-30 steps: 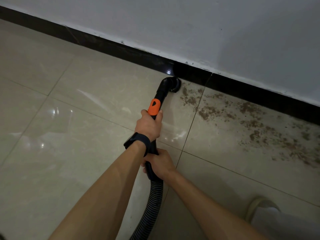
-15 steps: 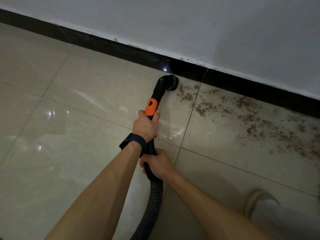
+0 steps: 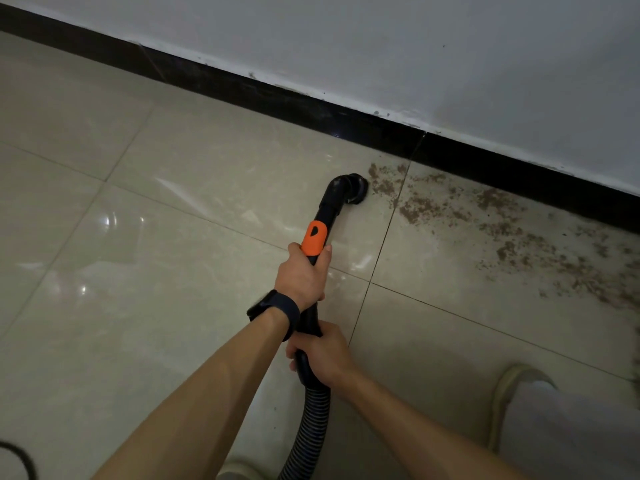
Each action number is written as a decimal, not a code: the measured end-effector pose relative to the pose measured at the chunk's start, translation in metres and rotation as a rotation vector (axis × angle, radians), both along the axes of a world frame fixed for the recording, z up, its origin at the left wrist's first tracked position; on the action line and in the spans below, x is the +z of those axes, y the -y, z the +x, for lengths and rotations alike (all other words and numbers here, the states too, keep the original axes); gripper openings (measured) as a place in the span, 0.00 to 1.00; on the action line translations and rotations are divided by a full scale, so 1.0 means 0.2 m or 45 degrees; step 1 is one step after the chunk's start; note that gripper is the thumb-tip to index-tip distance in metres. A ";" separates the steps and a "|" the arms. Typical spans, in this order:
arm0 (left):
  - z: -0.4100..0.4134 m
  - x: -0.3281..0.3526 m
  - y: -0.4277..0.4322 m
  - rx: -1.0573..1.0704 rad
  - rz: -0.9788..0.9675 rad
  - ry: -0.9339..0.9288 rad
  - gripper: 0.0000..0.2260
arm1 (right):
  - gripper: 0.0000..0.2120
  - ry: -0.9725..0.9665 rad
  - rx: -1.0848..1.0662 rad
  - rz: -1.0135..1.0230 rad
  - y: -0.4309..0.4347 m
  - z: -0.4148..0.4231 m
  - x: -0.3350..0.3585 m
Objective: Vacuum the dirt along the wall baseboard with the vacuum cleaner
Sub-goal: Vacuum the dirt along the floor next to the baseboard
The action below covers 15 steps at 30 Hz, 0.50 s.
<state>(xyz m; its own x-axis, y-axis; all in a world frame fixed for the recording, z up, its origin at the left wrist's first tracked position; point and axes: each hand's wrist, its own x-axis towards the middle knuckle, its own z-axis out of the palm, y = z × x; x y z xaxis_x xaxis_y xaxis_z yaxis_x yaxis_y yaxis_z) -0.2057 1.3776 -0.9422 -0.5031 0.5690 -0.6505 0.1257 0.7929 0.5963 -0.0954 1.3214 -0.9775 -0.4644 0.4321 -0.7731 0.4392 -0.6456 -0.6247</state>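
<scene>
Left hand (image 3: 303,275): fingers curled round the black vacuum wand (image 3: 329,207), gripped just below the orange collar (image 3: 314,241). A dark wristband (image 3: 277,308) is worn on this wrist; its face is turned away and cannot be read.

Right hand (image 3: 323,355): wrapped round the wand's lower end, where the ribbed hose (image 3: 311,420) joins. The joint itself is covered by the fingers. The hose is cut off by the bottom edge.

The round nozzle (image 3: 356,188) at the bent tip of the wand is held down at the floor, near the baseboard (image 3: 242,88) but apart from it. Its mouth faces away, so contact with the tile cannot be confirmed. The nozzle lies just left of the brown dirt (image 3: 491,216), which is scattered along the baseboard toward the right edge.

A pale shoe (image 3: 507,393) and a grey trouser leg (image 3: 561,434) are seen at lower right, partly cut off. A dark cable loop (image 3: 19,455) is clipped by the lower left corner.

Surface: glossy beige floor tiles (image 3: 138,271) with dark grout lines and light reflections. The baseboard is black, with chipped paint along its top edge. The wall (image 3: 415,46) above is pale grey. Lighting is dim.
</scene>
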 end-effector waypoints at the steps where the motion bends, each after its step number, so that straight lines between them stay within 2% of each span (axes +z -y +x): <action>1: 0.01 0.00 0.00 -0.007 -0.003 -0.002 0.20 | 0.08 0.001 -0.005 -0.004 0.00 0.00 0.00; 15: 0.01 0.01 -0.22 0.004 -0.003 -0.025 0.20 | 0.10 -0.008 -0.010 0.054 -0.20 -0.02 -0.04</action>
